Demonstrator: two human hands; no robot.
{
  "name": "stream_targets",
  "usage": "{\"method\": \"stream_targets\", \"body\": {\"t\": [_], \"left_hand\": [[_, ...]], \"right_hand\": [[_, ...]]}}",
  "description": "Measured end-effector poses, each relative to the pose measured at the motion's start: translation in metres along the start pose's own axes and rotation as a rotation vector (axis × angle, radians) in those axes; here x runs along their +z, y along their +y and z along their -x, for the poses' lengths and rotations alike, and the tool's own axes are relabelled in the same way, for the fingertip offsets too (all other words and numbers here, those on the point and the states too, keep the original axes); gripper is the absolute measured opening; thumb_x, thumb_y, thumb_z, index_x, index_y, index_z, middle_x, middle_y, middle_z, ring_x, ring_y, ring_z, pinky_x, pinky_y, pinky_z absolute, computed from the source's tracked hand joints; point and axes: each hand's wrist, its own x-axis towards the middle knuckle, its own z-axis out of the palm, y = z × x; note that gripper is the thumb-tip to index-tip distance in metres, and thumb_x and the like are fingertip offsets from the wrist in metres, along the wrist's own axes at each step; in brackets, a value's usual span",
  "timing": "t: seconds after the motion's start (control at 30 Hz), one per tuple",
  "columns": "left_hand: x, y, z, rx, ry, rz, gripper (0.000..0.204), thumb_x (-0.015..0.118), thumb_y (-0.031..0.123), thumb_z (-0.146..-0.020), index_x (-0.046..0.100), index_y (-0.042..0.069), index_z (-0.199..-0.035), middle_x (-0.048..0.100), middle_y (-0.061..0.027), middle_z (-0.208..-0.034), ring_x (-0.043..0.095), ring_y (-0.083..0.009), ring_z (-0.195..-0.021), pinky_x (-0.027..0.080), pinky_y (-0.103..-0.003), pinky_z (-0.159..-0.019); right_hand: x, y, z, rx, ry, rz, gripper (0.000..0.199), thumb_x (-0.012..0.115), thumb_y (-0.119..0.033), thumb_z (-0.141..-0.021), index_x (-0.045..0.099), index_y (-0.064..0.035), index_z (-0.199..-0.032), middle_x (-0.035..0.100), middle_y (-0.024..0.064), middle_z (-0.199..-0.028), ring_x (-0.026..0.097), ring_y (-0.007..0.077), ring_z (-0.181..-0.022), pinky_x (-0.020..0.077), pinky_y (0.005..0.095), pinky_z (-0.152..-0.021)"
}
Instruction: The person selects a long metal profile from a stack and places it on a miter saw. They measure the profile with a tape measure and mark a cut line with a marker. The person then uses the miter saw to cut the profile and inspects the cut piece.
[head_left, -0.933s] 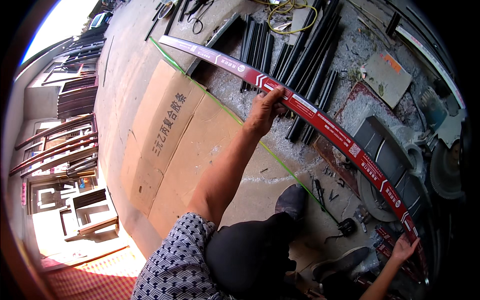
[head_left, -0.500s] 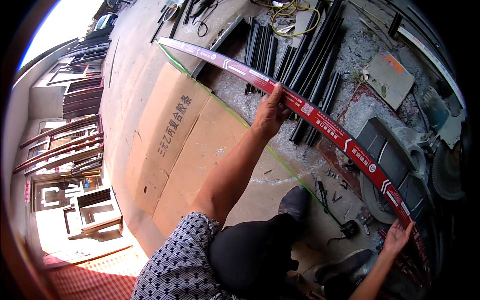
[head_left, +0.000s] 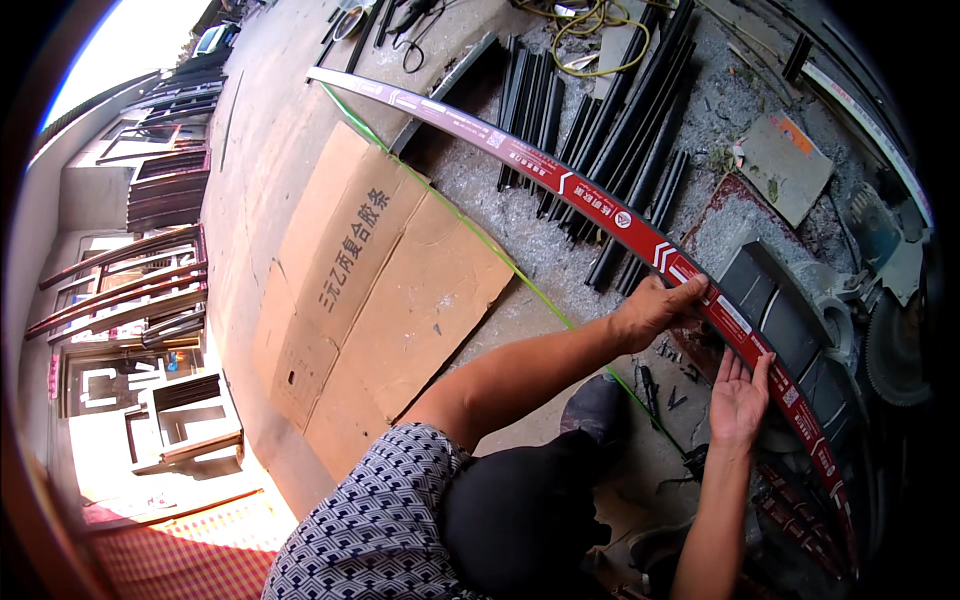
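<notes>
Long red-wrapped profile strip (head_left: 590,195) runs from upper left of frame to lower right, above the flattened cardboard (head_left: 380,290) and black bars (head_left: 600,130). Left hand (head_left: 655,308) has slid down the strip toward the right since the earlier frame, fingers curled over its edge, gripping. Right hand (head_left: 738,398) has moved up, now close below the left, palm open, fingers spread flat against the strip.
</notes>
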Motion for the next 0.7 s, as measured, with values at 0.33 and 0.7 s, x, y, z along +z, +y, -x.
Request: {"method": "stream_targets", "body": {"t": [0.33,0.7], "left_hand": [[-0.05,0.03,-0.01,0.167,0.089,0.007,0.033,0.071,0.037,-0.1,0.069,0.005,-0.109,0.074,-0.0057,-0.1,0.072,-0.0165,-0.089,0.058,-0.03,-0.079],[-0.097,0.066,-0.023,0.261,0.281,0.173,0.029,0.075,0.037,-0.097,0.06,0.014,-0.107,0.07,0.0009,-0.098,0.071,-0.013,-0.089,0.055,-0.025,-0.072]], "right_hand": [[-0.093,-0.103,0.001,-0.142,0.026,-0.04,0.046,0.068,-0.031,-0.102,0.057,-0.0037,-0.137,0.058,0.0099,-0.144,0.05,0.0209,-0.135,0.0368,0.0377,-0.12],[-0.167,-0.194,-0.022,-0.187,0.202,-0.087,0.043,0.067,-0.026,-0.102,0.058,0.0032,-0.133,0.061,0.0136,-0.14,0.056,0.0239,-0.13,0.0433,0.039,-0.117]]}}
